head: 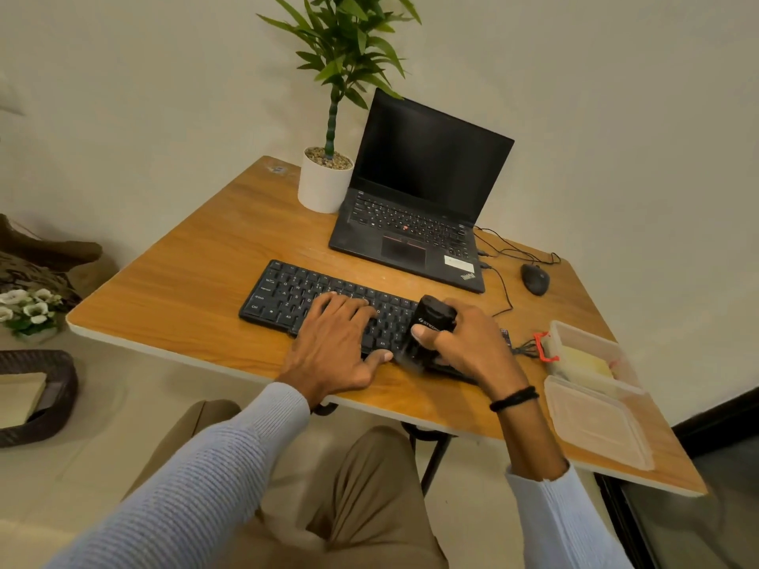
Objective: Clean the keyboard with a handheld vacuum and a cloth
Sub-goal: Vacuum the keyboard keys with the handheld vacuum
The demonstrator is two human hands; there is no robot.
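Note:
A black keyboard [287, 295] lies across the middle of the wooden table [185, 273]. My left hand [339, 344] rests flat on the keyboard's middle keys with fingers spread and straight. My right hand [468, 347] grips a small black handheld vacuum [433, 318], which stands on the right end of the keyboard with its lower end blurred. The keyboard's right end is hidden under the vacuum and that hand. A yellow cloth [585, 363] lies in an open plastic box at the right.
An open black laptop [410, 223] stands behind the keyboard, with a potted plant [324, 184] at its left. A black mouse [535, 279] and cables lie at the right. The clear plastic box [591, 342] and its lid [595, 420] sit near the table's right edge.

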